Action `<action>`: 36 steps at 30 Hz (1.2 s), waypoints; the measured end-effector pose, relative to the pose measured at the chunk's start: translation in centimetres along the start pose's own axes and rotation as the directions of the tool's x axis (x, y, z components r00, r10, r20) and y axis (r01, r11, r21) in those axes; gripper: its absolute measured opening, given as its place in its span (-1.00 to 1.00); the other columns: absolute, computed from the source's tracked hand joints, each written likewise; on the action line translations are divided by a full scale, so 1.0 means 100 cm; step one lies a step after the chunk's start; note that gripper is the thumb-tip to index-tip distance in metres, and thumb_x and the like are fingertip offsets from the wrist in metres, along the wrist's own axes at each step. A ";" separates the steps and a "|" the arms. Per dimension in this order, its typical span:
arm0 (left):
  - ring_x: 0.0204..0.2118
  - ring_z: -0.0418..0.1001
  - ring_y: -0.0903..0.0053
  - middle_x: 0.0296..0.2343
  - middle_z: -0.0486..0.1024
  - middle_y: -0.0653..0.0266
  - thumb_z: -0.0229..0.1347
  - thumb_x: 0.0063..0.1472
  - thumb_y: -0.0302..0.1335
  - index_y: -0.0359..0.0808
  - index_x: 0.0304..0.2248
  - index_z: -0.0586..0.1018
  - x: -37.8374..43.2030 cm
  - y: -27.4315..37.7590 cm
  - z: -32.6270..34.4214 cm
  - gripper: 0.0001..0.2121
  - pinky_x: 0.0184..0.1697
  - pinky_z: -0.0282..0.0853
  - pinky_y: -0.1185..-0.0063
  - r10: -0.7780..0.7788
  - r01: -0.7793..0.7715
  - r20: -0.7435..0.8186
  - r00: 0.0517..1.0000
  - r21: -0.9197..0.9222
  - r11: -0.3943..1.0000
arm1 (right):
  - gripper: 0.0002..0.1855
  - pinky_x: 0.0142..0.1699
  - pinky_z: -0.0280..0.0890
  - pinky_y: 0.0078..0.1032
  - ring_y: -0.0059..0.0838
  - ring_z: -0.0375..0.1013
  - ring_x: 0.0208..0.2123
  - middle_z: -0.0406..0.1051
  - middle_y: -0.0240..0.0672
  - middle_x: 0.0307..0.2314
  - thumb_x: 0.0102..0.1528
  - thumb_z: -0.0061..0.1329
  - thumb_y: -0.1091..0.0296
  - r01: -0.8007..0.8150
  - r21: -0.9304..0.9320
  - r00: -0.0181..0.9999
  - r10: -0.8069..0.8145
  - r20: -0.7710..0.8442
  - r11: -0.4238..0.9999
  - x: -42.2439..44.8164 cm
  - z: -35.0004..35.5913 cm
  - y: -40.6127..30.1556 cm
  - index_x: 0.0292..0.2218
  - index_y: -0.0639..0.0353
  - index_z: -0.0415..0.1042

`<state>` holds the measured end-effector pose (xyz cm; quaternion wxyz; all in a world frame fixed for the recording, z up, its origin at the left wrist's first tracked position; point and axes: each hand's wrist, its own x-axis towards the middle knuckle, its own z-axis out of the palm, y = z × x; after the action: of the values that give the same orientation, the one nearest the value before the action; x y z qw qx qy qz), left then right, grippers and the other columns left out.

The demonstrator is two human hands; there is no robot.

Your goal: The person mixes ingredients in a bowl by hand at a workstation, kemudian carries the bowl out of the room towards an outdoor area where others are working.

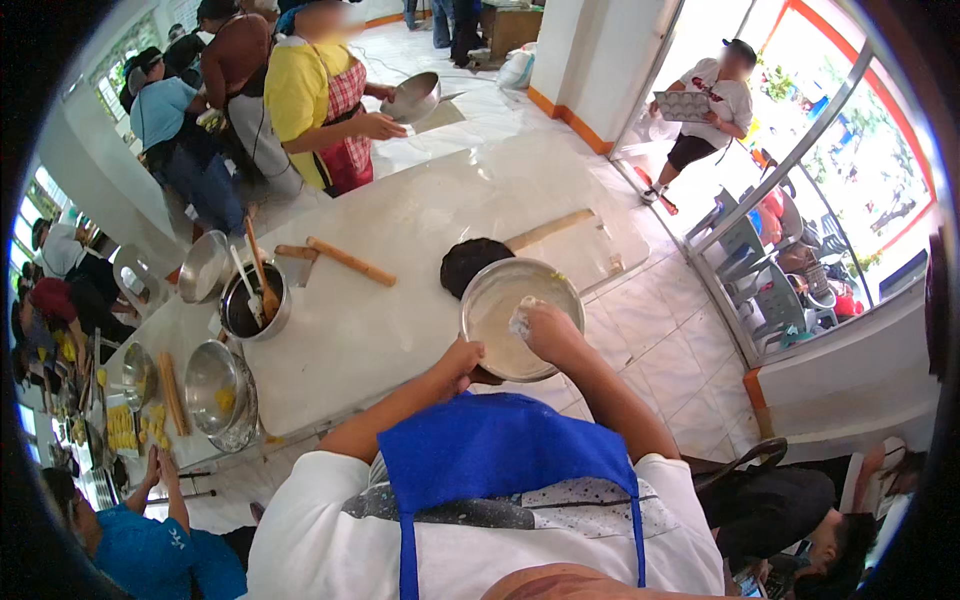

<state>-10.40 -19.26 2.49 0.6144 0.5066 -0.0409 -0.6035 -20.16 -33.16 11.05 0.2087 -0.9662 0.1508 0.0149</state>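
My left hand (465, 361) grips the near-left rim of a metal mixing bowl (469, 304) at the table's front edge. Pale flour-like powder (504, 339) coats the inside of the bowl. Over it, my right hand (553, 334) is closed around a clump of the white powder, with its fingertips whitened. A dark brown, rounded mass of what looks like dough (471, 264) lies on the table just behind the bowl, partly hidden by it.
A pot (277, 319) holding spoons and a spatula stands left on the pale table (360, 330), near a wooden rolling pin (351, 261). Metal bowls (214, 375) sit further left. A person in yellow (300, 97) holds a bowl across the table; another (709, 105) carries a muffin tin by the doorway.
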 end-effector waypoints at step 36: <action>-0.31 0.34 0.06 -0.26 0.24 -0.09 -0.30 -0.06 -0.63 -0.51 -0.12 0.10 0.115 0.058 0.014 -0.58 -0.36 0.38 0.21 -0.237 0.232 0.146 0.960 0.050 0.971 | -0.66 -0.33 0.23 -0.29 -0.16 0.36 -0.41 0.35 -0.04 -0.49 -0.21 -0.26 0.55 -0.198 -0.096 0.979 0.202 0.032 0.976 0.057 0.002 0.098 -0.29 0.24 0.28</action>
<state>-4.18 -30.44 0.61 0.5255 0.4706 -0.0366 -0.7079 -17.65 -43.23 6.46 0.1645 -0.9542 0.2419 0.0630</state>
